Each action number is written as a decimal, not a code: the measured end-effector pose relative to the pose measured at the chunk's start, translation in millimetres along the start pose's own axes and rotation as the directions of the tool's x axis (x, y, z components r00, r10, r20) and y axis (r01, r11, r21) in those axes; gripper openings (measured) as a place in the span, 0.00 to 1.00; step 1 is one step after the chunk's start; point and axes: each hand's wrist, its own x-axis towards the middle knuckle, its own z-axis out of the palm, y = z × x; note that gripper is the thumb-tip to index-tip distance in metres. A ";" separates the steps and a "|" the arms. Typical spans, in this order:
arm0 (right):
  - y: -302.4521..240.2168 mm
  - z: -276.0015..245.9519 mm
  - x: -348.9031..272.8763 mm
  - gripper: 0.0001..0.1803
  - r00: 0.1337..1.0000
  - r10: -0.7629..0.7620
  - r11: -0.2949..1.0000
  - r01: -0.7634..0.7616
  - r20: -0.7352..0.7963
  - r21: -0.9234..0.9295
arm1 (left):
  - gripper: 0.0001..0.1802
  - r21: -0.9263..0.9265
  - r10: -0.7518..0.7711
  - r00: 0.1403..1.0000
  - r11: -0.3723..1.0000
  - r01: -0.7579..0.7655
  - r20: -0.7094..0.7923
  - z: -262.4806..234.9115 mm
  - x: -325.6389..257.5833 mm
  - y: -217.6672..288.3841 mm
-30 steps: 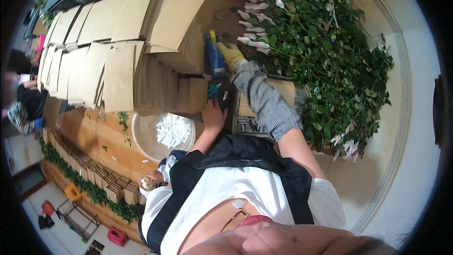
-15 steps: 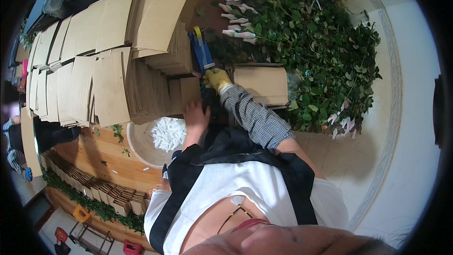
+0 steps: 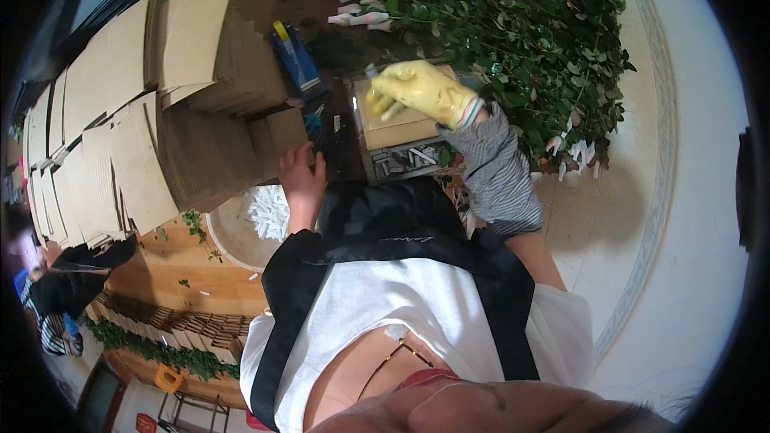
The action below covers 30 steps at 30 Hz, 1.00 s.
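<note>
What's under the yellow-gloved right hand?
Brown cardboard shows below and left of the right hand, which blocks part of it; whatever lies beneath the cardboard is covered.

Dark table point(image 3: 341, 162): cardboard stacks point(image 3: 112, 88) at left, blue tape dispenser point(image 3: 297, 60) just beside, teal-handled tool point(image 3: 313, 122) near, grey tray point(image 3: 369, 164) with small sticks point(image 3: 401, 160) farther right.
Wooden floor point(image 3: 168, 273): leafy sprigs point(image 3: 192, 224) and white bits point(image 3: 204, 293) scattered; row of cardboard pieces point(image 3: 192, 341), greenery point(image 3: 152, 342) alongside.
Under leafy stems point(image 3: 513, 40) at right: surface hidden by leaves.
</note>
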 end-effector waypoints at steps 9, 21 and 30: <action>56.9 -30.9 4.2 0.22 0.930 0.343 -0.021 -0.134 -0.133 -0.991 | 0.15 -0.039 0.019 0.998 0.999 -0.017 0.065 -3.7 17.0 21.6; 55.6 -31.3 -18.9 0.18 0.972 0.236 0.021 -0.007 -0.002 -1.000 | 0.12 -0.045 -0.044 0.999 0.998 0.044 -0.007 -13.9 -3.4 7.1; -5.2 1.0 26.8 0.19 0.904 -0.270 0.406 0.420 0.333 -0.812 | 0.11 -0.242 -0.079 0.996 0.968 0.068 -0.037 -7.5 11.7 4.3</action>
